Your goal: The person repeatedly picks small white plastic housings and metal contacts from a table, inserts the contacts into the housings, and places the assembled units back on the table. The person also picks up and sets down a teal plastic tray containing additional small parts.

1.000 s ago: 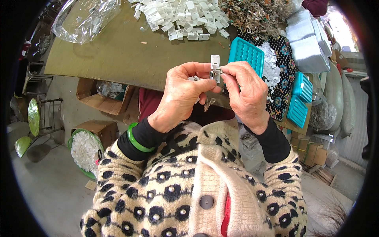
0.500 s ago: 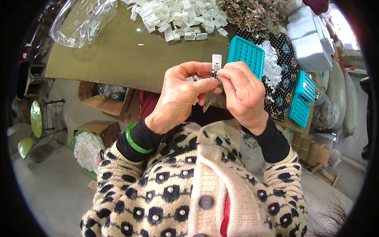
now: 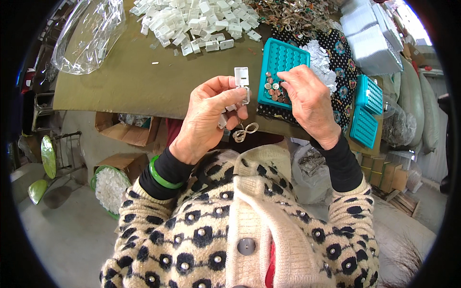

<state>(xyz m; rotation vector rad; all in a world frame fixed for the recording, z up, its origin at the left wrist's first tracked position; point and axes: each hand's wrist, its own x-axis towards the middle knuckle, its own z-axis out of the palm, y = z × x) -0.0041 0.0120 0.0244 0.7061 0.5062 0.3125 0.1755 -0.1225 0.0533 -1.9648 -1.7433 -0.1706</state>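
My left hand [image 3: 209,108] grips a small white hinged plastic case [image 3: 241,77] between thumb and fingers, its lid standing up. More white pieces are tucked in the same fingers, and a looped pale cord [image 3: 246,132] hangs below them. To the right, my right hand [image 3: 309,103] is over a teal tray [image 3: 261,91] with rows of small hollows. Small round copper and silver discs [image 3: 274,92] lie loose in the tray's near left part. The right index finger and thumb are slightly apart beside these discs, with nothing visible between their tips.
Loose white cases [image 3: 192,24] are heaped at the far side of the table [image 3: 139,84]. A clear plastic bag [image 3: 89,38] lies far left. Beyond the tray are tangled cords [image 3: 297,14], white scraps [image 3: 319,62] and stacked white trays [image 3: 370,38]. More teal trays [image 3: 364,127] stand right.
My right hand has left the case and moved right to the tray. My left hand still holds the case, slightly further left. The round discs and the hanging cord show more plainly.
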